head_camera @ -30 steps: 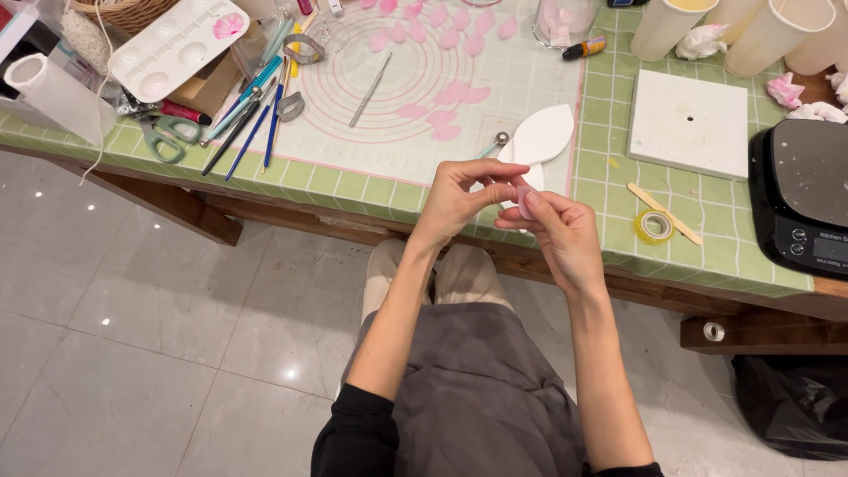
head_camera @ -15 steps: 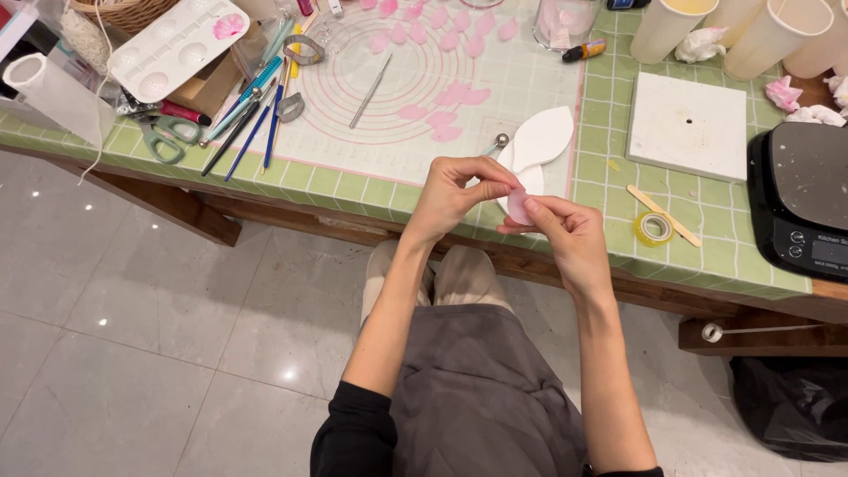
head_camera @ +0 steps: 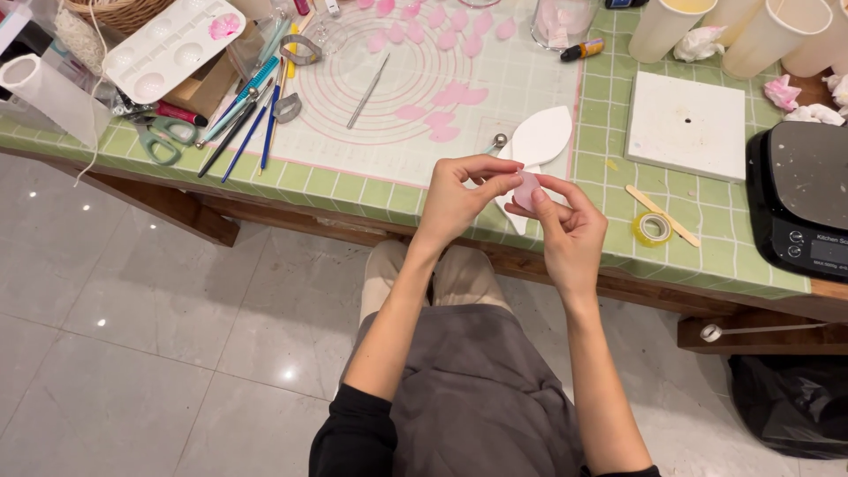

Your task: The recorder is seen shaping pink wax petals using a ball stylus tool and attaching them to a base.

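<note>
1. In the middle of the frame, the left hand (head_camera: 459, 199) and right hand (head_camera: 570, 234) pinch a small pale pink petal piece (head_camera: 526, 190) together.
2. Just behind them lies a white leaf-shaped foam pad (head_camera: 541, 137) on the green checked table mat (head_camera: 707, 208).

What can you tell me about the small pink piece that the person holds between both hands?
The pink piece is small, pale pink, thin and rounded, like a petal, and looks soft, perhaps clay or paste. It is held above the front edge of the table, in front of a white leaf-shaped piece. The left hand pinches its left side with thumb and fingers, and the right hand grips its right side. The fingers hide much of it, so its full outline cannot be told. It matches the pink petals lying on the mat.
</note>
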